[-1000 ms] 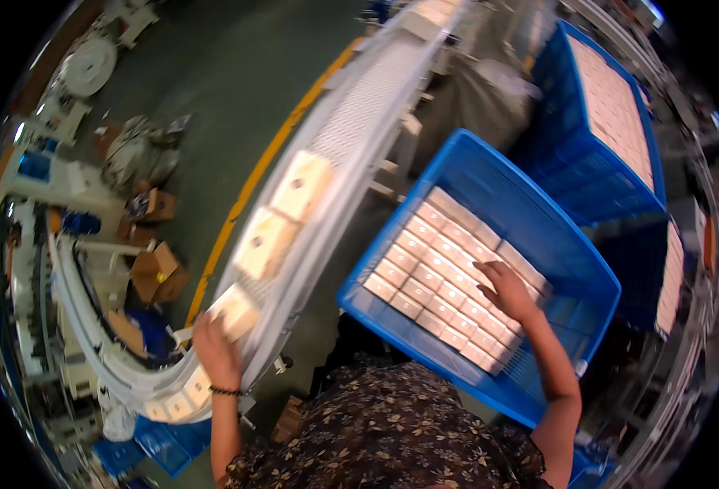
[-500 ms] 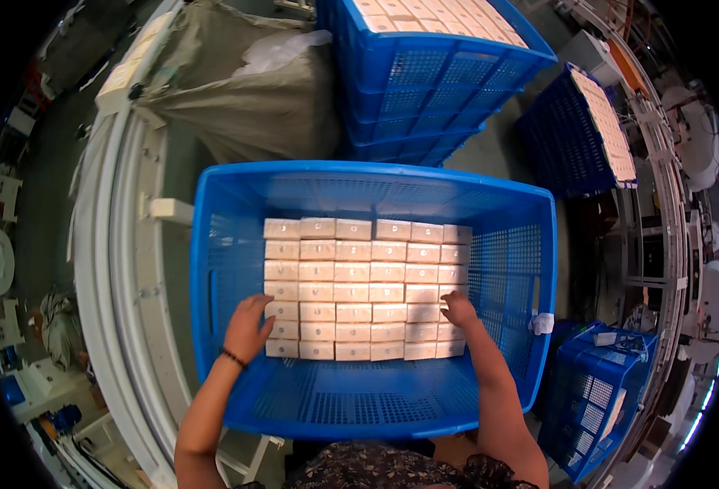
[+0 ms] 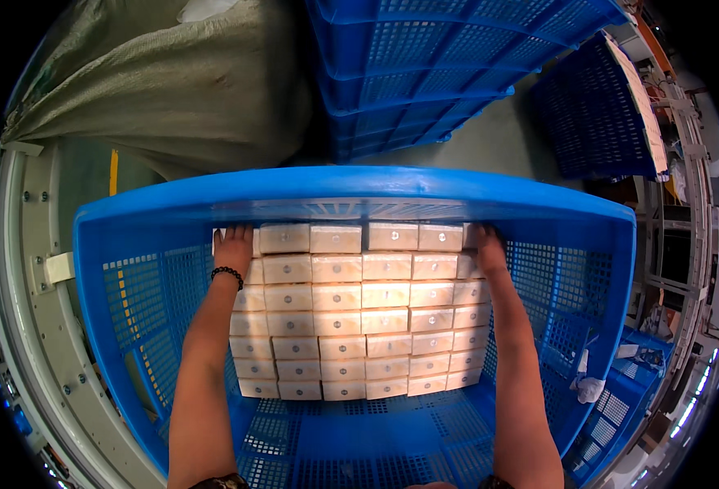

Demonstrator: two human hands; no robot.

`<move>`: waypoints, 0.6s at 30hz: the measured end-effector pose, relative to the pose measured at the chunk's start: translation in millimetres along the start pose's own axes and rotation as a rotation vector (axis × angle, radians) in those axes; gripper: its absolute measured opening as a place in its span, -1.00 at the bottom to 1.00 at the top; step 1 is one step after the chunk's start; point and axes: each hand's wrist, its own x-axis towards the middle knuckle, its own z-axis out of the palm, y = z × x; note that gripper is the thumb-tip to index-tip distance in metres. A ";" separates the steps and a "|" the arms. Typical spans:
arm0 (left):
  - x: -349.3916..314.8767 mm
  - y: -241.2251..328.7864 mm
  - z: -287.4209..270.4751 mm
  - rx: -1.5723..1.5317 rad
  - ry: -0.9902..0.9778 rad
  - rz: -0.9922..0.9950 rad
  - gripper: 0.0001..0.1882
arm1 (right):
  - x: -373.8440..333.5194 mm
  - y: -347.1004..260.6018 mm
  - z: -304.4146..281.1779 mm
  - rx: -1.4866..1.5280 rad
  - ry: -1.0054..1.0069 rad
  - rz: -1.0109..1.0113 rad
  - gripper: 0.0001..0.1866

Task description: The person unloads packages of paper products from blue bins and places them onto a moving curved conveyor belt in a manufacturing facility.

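Note:
Rows of small pale cream boxes lie packed side by side in a large blue plastic crate, each with a small round mark. My left hand, with a dark bead bracelet on its wrist, reaches to the far left corner of the block. Its fingers lie stretched out over the end box of the farthest row. At the opposite end of that row, my right hand rests against the right corner box, fingers extended and partly in shadow. A narrow gap shows in the farthest row between its middle boxes.
Stacked blue crates stand beyond the far rim. A greenish woven cloth hangs at the far left, above a pale metal rail. To the right are a dark blue crate of boxes and another blue crate.
Both hands have moved away from me, from the sides of the block to its far corners. My view has come closer to the crate.

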 end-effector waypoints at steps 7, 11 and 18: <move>-6.9 -15.7 3.5 -0.241 -0.218 0.074 -0.14 | -2.9 -54.7 -9.4 -0.021 -0.128 -0.027 -0.11; 1.4 -11.7 0.4 -0.293 -0.310 0.143 -0.10 | -5.9 -56.2 -11.4 -0.106 -0.113 -0.073 -0.14; 10.7 -11.6 14.7 -0.377 -0.315 0.192 -0.06 | -1.6 -63.6 -1.7 -0.136 0.078 -0.141 -0.23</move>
